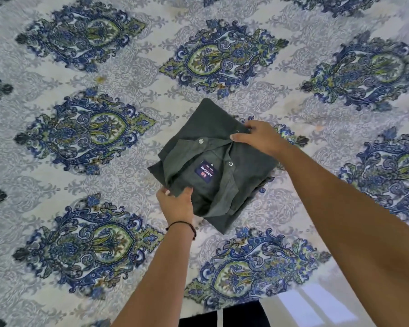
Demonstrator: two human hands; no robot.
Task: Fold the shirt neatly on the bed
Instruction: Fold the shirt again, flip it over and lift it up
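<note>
Shirt (246, 166): dark green, lying on the patterned bed cover (104, 74) just right of the centre of my view. It is already folded into a compact, roughly square packet, collar (180, 161) uppermost, with the blue label (207, 171) showing inside it. No sleeve hangs loose. I judge the folding largely done. What remains appears to be tidying: the collar sits rumpled, and the layers at the packet's 5 o'clock corner do not line up.

My left hand (177, 204) grips the packet's 7 o'clock edge, thumb on top of the cloth and the other fingers curled round the edge. My right hand (260, 136) holds the 1 o'clock corner, thumb lying across the collar's edge and fingers curled over the fabric. The shirt thus lies between my two hands, touched by both. Whether the packet is slightly raised off the cover, I cannot tell.
</note>
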